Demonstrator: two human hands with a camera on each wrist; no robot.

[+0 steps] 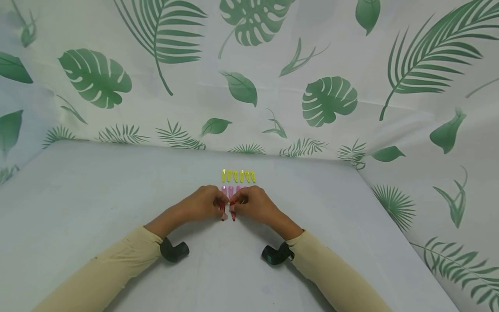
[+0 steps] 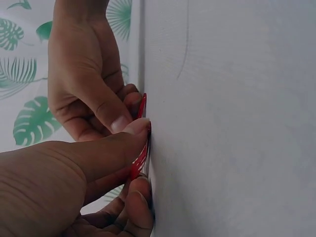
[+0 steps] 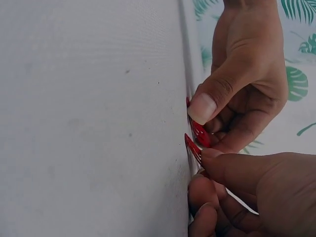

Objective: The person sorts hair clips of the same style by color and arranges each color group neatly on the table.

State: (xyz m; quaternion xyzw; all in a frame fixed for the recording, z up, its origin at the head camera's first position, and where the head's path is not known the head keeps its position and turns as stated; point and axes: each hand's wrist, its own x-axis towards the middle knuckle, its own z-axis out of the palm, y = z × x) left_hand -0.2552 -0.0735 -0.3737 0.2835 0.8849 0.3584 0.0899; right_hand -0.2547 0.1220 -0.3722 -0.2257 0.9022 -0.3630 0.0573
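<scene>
Side by side over the white table, my two hands each pinch a red snap hair clip. My left hand holds its red clip between thumb and fingers; part of it shows past the thumb in the left wrist view. A short gap to the right, my right hand grips the other red clip, whose pointed end shows in the right wrist view. Just behind the fingers lies a row of pink hair clips, partly hidden by the right hand. Farther back is a row of several yellow hair clips.
The white tabletop spreads around both hands. A leaf-patterned cloth rises behind the table and along its right side. Black devices are strapped at both wrists, close above the table.
</scene>
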